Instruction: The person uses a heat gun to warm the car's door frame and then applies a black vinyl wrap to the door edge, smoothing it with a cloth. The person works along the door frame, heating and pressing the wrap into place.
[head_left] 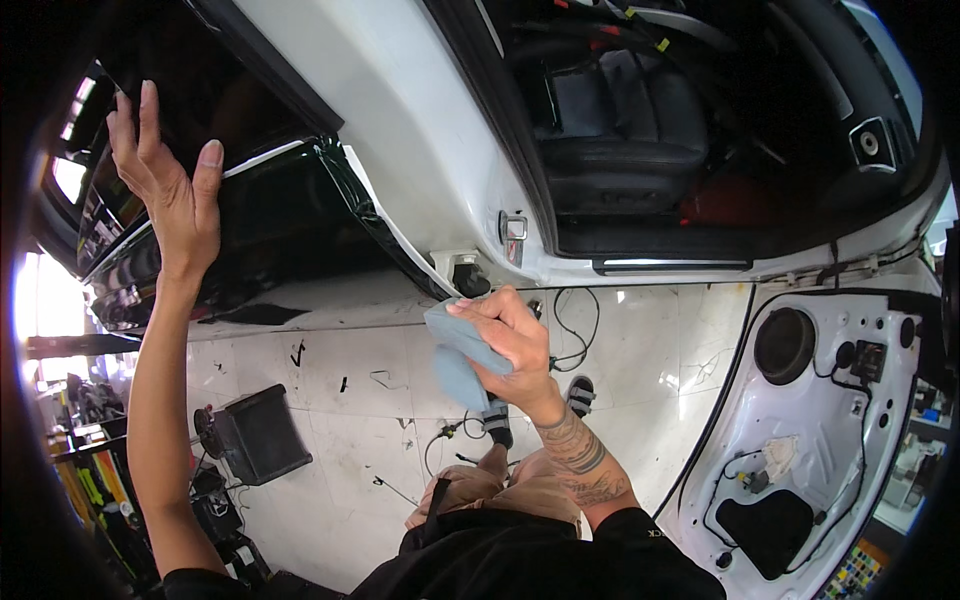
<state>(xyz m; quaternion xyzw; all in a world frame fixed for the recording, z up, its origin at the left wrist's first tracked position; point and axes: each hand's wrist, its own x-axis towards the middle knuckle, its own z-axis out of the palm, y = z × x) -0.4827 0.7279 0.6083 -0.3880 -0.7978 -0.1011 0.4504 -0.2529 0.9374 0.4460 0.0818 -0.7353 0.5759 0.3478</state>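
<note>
My left hand (172,195) is raised at the far left, fingers spread, in front of the dark window of a car door. It holds nothing; whether the fingertips touch the glass I cannot tell. A glossy black film (290,215) covers the door below, its edge wrinkled and loose along the white door edge (385,222). Near the bottom of that edge my right hand (515,340) is closed around a folded grey-blue cloth (462,375). The cloth hangs out on the left side of the fingers.
A front doorway shows a black leather seat (620,120) at upper right. The open white door (800,440), its inner panel off, stands at right. A black box (263,435) and cables (575,335) lie on the pale tiled floor (340,420). A tool rack (95,480) stands lower left.
</note>
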